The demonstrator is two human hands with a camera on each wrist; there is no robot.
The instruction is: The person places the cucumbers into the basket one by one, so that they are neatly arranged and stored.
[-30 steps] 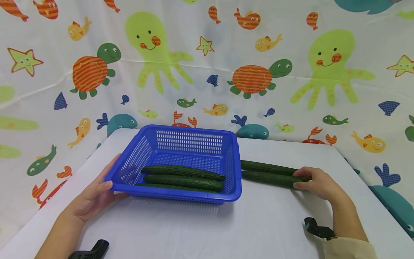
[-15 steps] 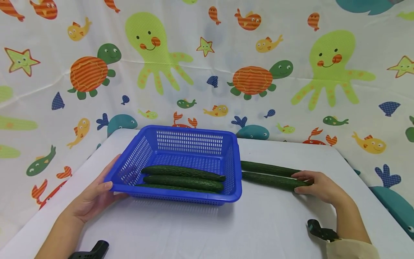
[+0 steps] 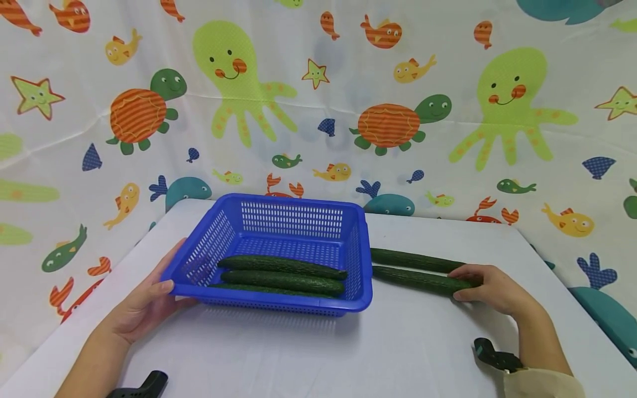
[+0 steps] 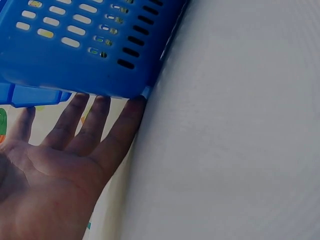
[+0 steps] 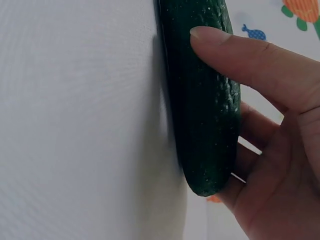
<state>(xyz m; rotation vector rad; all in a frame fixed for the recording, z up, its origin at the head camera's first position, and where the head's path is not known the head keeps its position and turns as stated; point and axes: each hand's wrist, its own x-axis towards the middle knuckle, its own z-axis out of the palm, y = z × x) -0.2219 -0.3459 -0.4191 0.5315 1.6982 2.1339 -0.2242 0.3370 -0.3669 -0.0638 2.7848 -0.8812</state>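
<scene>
A blue plastic basket (image 3: 293, 303) with slotted walls stands on the table, and three dark green cucumbers (image 3: 281, 282) lie lengthwise inside it. My left hand (image 3: 144, 301) holds the basket's near left corner, thumb at the rim. In the left wrist view its fingers (image 4: 75, 122) reach up nearly straight, tips at the basket's lower edge. To the right of the basket two more cucumbers lie side by side, the farther cucumber (image 3: 413, 260) beyond the nearer cucumber (image 3: 418, 279). My right hand (image 3: 492, 287) pinches the nearer cucumber's right end, thumb on one side and fingers on the other.
A white cloth-covered table (image 3: 398, 342) carries everything. Behind it hangs a curtain (image 3: 308, 127) printed with sea animals. Dark wrist-worn devices show near both wrists, and a beige sleeve (image 3: 542, 384) covers the right forearm.
My right hand has shifted slightly right and toward me with the nearer cucumber's end, widening its gap to the farther one. The left hand and basket stay in place.
</scene>
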